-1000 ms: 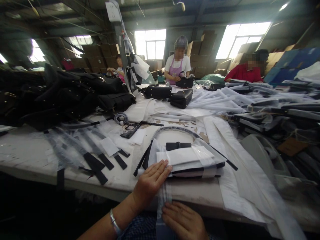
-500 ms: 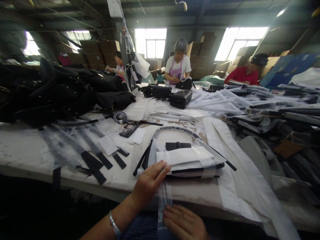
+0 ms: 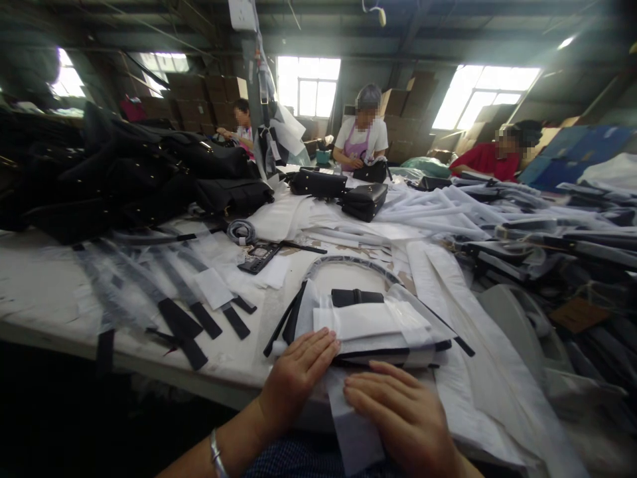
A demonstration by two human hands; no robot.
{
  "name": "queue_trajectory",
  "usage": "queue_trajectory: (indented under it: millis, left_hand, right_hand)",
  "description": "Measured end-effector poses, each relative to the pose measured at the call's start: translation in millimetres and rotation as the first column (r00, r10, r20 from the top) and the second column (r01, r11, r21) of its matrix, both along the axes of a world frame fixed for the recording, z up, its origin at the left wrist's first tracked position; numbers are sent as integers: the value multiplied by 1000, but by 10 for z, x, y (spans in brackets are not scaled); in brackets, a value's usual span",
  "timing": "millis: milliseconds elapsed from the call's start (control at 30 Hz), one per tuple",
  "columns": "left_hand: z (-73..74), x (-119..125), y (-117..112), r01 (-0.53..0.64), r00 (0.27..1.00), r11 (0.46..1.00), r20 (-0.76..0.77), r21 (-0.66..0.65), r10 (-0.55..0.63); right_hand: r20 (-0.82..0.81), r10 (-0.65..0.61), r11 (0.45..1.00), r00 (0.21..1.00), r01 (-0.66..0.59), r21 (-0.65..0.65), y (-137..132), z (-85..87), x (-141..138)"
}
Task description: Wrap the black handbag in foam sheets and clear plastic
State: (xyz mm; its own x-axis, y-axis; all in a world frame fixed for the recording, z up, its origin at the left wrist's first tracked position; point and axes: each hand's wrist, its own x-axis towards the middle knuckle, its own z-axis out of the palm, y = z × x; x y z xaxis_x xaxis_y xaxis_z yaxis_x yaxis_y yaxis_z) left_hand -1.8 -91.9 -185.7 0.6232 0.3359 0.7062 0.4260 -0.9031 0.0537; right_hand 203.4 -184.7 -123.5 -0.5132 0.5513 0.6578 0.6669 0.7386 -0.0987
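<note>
A black handbag (image 3: 393,356) wrapped in white sheet and clear film lies at the table's front edge. Its film-wrapped handle (image 3: 348,260) arches away from me, and a white sheet (image 3: 361,323) covers its front. My left hand (image 3: 303,362) rests on the bag's lower left corner, fingers stretched out flat. From under the bag, a translucent plastic strip (image 3: 354,431) hangs over the edge towards my lap. My right hand (image 3: 403,408) lies over this strip's right side with fingers extended; its thumb is hidden.
Left on the table (image 3: 40,312) are film-wrapped black straps (image 3: 182,318). Black bags (image 3: 149,172) are heaped behind them. A coiled strap (image 3: 241,232) lies mid-table. To the right stand a grey tape-dispenser-like object (image 3: 517,325) and piled wrapped pieces (image 3: 547,232). Several co-workers (image 3: 361,136) sit across.
My right hand has risen from the lower part of the strip to near the bag's front edge. The strip now slants and looks wider. My left hand stays on the bag's corner.
</note>
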Motion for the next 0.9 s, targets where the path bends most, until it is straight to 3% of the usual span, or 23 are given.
queue_trajectory:
  millis: [233,433,600,800,900]
  left_hand:
    - [-9,10,-73,-63,998,998,0,-14,63]
    - [-74,-1,-93,-144,986,989,85,20,141]
    - [-40,-83,-14,-81,993,991,97,110,71]
    - [-18,-39,77,-58,990,997,128,59,50]
    - [-133,111,106,-116,941,990,326,74,86]
  right_hand:
    - [-80,-97,985,992,84,-150,561,246,15]
    - [-70,-207,918,976,169,-358,862,204,8]
    - [-94,-287,811,953,190,-554,1033,48,17]
    - [77,-455,601,887,369,-709,1145,68,-30]
    - [113,-452,559,885,380,-737,1181,93,-41]
